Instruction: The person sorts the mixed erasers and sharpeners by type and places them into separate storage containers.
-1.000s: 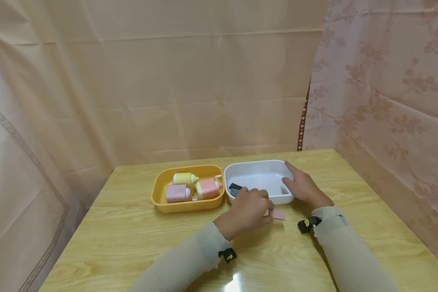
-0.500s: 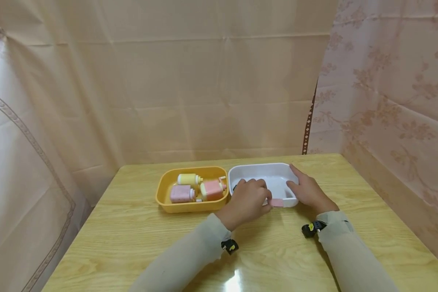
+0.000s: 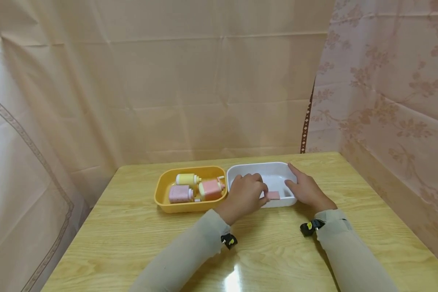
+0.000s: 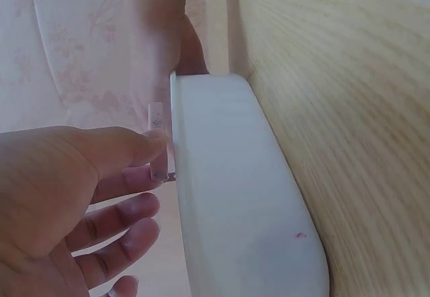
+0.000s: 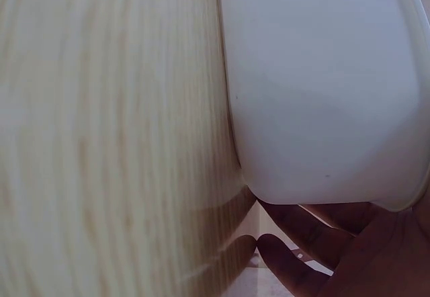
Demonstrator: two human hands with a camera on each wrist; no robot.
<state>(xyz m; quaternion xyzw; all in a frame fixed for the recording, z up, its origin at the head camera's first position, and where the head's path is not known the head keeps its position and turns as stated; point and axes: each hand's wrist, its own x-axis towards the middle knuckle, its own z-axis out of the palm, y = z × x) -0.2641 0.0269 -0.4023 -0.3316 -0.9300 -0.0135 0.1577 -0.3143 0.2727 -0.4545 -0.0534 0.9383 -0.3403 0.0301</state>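
Tabletop (image 3: 131, 227): layout unchanged from the frames a second ago, both bins side by side at the far middle.

Yellow bin (image 3: 164, 190): untouched, same three small bottles lying in it: yellow (image 3: 185, 179), pink (image 3: 179, 194), orange-pink (image 3: 209, 189).

White bin (image 3: 257, 167): hasn't shifted. Right hand (image 3: 306, 190) stays flat against its right outer wall, fingers straight, holding nothing, just bracing it. Right wrist view confirms fingers (image 5: 302, 250) under/against the bin's wall (image 5: 316, 109).

Left hand (image 3: 245, 195): this is what moved. A second ago it was on the tabletop in front of the white bin, pinching the small pink piece (image 3: 273, 195) low near the wood. Half a second ago the piece was level with the bin's front rim. Now hand and piece are over the rim, piece hanging inside the bin's near-right part. Left wrist view: thumb (image 4: 127, 146) and fingertips pinch it, its edge (image 4: 156, 119) just beside the rim (image 4: 201, 149). Grip not yet released.

Dark item seen in the white bin a second ago is now hidden behind the left hand; can't tell where it sits.

Read: transfer tabletop to white bin nearly complete, only the let-go remains.
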